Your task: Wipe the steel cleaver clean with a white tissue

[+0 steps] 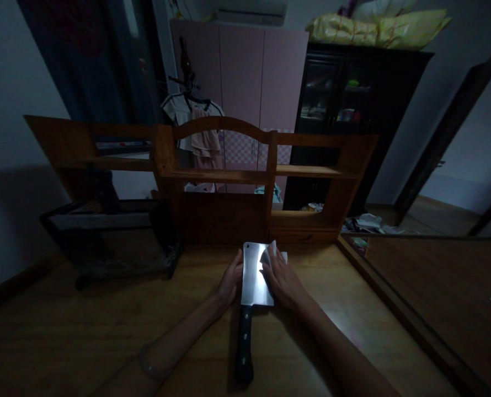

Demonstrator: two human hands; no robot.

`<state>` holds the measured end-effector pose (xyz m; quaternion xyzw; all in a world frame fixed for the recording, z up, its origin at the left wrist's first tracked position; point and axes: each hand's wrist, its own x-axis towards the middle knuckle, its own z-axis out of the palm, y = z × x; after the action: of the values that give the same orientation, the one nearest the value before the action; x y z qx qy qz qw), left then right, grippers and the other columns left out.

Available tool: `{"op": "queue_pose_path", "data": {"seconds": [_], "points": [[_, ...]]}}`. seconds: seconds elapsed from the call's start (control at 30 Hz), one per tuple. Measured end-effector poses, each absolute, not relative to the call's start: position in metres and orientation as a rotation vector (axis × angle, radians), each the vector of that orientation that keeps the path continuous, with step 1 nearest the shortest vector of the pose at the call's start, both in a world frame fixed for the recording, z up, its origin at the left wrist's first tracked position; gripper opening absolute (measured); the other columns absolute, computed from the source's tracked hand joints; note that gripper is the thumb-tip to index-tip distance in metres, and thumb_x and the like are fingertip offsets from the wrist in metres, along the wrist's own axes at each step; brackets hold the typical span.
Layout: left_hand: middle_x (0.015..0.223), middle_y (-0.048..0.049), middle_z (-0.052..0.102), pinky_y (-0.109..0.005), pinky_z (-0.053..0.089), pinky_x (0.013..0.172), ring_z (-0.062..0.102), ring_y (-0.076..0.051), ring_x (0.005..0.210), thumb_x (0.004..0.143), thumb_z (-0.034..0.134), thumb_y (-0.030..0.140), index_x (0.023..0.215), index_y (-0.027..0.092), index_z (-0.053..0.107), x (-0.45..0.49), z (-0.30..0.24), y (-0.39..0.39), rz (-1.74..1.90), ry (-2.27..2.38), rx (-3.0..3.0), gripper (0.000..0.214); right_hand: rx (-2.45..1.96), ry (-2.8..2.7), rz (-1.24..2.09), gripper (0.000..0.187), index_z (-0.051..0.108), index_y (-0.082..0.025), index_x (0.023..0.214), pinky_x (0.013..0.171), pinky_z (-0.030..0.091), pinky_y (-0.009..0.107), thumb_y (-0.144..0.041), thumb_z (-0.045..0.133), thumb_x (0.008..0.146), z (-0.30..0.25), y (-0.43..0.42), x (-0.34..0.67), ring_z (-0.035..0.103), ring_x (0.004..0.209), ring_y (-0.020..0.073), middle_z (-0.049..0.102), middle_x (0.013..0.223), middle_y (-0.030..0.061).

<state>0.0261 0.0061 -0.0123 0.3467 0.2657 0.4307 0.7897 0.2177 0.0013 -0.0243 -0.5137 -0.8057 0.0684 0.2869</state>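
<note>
Standing at the left of the frame, a black-framed object is occupying the worktop in front of a wooden shelf unit. Right of it, near the centre, the person's left hand is bracing the handle-aligned side of a cleaver; its fingers are partly disappearing behind the blade, so whether they are clasping it one cannot tell. The cleaver is lying in the lower centre, its blade pointing up the frame and its black handle pointing down, with neither hand touching the handle. Just right of centre, the right hand is grasping a white cloth, its fingers pressing it against the blade's right part. The person seems to be wiping the blade's face; the next stroke would be calling for a steady blade and flat fingers, staying clear of the right-hand edge.
</note>
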Motion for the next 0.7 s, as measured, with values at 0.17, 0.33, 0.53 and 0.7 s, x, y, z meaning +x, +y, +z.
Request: {"op": "queue_pose_path", "data": {"seconds": [0.17, 0.33, 0.53, 0.7], "points": [[0.103, -0.0168, 0.072, -0.033, 0.049, 0.088, 0.067, -0.029, 0.097, 0.095, 0.042, 0.061, 0.118, 0.005, 0.067, 0.027, -0.012, 0.005, 0.96, 0.532, 0.725, 0.066, -1.288, -2.092, 0.093, 0.064, -0.007, -0.022, 0.157, 0.12, 0.019, 0.048, -0.046, 0.025, 0.107, -0.013, -0.008, 0.207, 0.002, 0.148, 0.0234, -0.002, 0.161, 0.0068], [0.086, -0.0134, 0.073, -0.03, 0.05, 0.073, 0.068, -0.023, 0.073, 0.096, 0.041, 0.06, 0.111, 0.005, 0.069, 0.028, -0.017, 0.008, 1.032, 0.655, 0.646, 0.063, -1.054, -2.43, 0.172, 0.062, -0.003, -0.025, 0.157, 0.121, 0.017, 0.043, -0.047, 0.028, 0.107, 0.009, -0.033, 0.189, 0.002, 0.148, 0.0198, 0.002, 0.161, 0.0006], [0.09, -0.0145, 0.073, -0.032, 0.05, 0.081, 0.069, -0.025, 0.083, 0.094, 0.04, 0.064, 0.112, 0.003, 0.068, 0.023, -0.025, 0.01, 1.082, 0.592, 0.664, 0.069, -1.046, -2.531, 0.17, 0.054, 0.007, -0.03, 0.157, 0.121, 0.015, 0.048, -0.045, 0.025, 0.108, 0.011, -0.039, 0.19, 0.001, 0.148, 0.0216, 0.005, 0.161, -0.0028], [0.112, -0.0185, 0.069, -0.038, 0.046, 0.096, 0.066, -0.03, 0.104, 0.096, 0.036, 0.062, 0.128, 0.005, 0.061, 0.024, -0.012, 0.005, 1.096, 0.534, 0.644, 0.07, -1.263, -2.437, 0.135, 0.057, 0.01, -0.026, 0.157, 0.119, 0.019, 0.053, -0.049, 0.025, 0.107, -0.004, -0.023, 0.208, 0.004, 0.148, 0.0237, 0.009, 0.16, 0.003]]}}
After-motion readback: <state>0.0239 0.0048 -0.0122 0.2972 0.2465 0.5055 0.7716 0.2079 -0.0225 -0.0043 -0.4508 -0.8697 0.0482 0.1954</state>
